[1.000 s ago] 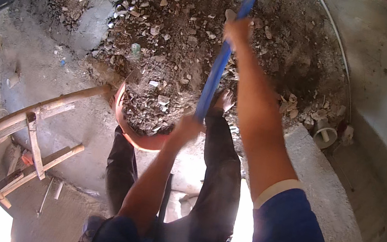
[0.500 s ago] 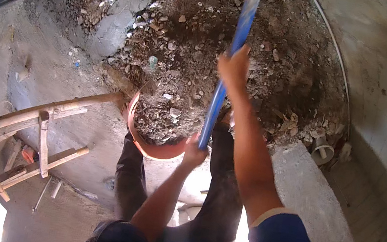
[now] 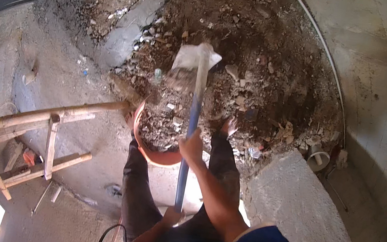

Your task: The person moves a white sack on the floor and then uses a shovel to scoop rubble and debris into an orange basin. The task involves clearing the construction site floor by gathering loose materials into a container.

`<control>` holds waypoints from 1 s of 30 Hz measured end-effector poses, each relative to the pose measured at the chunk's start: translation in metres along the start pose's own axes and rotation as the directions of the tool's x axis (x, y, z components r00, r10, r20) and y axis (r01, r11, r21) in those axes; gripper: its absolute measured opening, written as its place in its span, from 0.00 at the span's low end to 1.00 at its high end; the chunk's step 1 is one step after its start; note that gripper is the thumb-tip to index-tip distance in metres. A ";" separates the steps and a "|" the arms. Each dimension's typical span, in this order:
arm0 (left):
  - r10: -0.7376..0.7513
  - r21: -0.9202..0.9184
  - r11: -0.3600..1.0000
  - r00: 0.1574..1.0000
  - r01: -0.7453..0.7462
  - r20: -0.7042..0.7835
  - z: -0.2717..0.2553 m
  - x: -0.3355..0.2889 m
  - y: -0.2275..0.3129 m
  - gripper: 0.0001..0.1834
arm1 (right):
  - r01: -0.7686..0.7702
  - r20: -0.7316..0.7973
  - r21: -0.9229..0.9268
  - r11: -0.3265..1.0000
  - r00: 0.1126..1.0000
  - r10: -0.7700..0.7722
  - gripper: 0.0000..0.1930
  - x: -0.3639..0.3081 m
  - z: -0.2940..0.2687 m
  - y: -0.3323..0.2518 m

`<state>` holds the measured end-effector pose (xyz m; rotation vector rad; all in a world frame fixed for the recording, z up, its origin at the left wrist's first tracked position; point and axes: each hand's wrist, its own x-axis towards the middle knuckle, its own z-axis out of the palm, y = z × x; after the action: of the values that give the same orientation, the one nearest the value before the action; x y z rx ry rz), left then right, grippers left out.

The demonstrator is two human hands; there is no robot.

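A hoe point(image 3: 194, 113) with a blue handle and a broad pale blade runs almost straight away from me. My right hand point(image 3: 192, 147) is wrapped round the middle of its handle. My left hand point(image 3: 172, 215) grips the near end, close to my body. The blade lies over the rubble point(image 3: 245, 43), with blurred soil on its near side. Between my feet sits an orange basin point(image 3: 162, 159) with earth and stones in it, its curved rim toward me; the hoe handle passes over its right part.
A wooden frame point(image 3: 51, 145) stands on the left. A concrete block point(image 3: 302, 197) lies to the right, with a white pipe end point(image 3: 318, 158) beyond it. A thin pale pipe point(image 3: 330, 61) follows the right wall. My bare right foot point(image 3: 229, 126) is in the rubble.
The hoe has come down and toward me, its blade from the far top edge to the middle of the rubble. Both hands have drawn nearer my body, still holding the handle.
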<state>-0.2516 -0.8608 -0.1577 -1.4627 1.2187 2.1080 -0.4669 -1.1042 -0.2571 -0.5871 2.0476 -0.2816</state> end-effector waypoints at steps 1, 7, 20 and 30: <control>-0.300 -0.325 0.900 0.954 0.291 0.022 0.007 -0.005 0.005 0.11 | -0.097 0.075 0.058 0.994 0.993 0.093 0.29 -0.011 -0.014 -0.007; -0.034 0.021 0.999 0.964 0.041 -0.262 -0.029 0.201 0.090 0.11 | -0.084 -0.110 0.245 0.966 0.987 0.113 0.39 0.131 -0.103 -0.070; -0.270 -0.662 0.679 0.946 0.318 0.178 -0.031 0.107 0.066 0.05 | -0.077 -0.042 -0.034 0.996 0.996 0.076 0.24 0.121 -0.028 -0.033; -0.093 0.196 0.974 0.989 0.115 -0.117 0.022 0.166 0.092 0.12 | -0.145 -0.094 0.277 0.950 0.980 0.177 0.41 0.082 -0.158 0.010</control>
<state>-0.3980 -0.9339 -0.2569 -1.5285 1.3210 1.8000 -0.6405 -1.1436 -0.2402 -0.2387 2.1097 -0.4982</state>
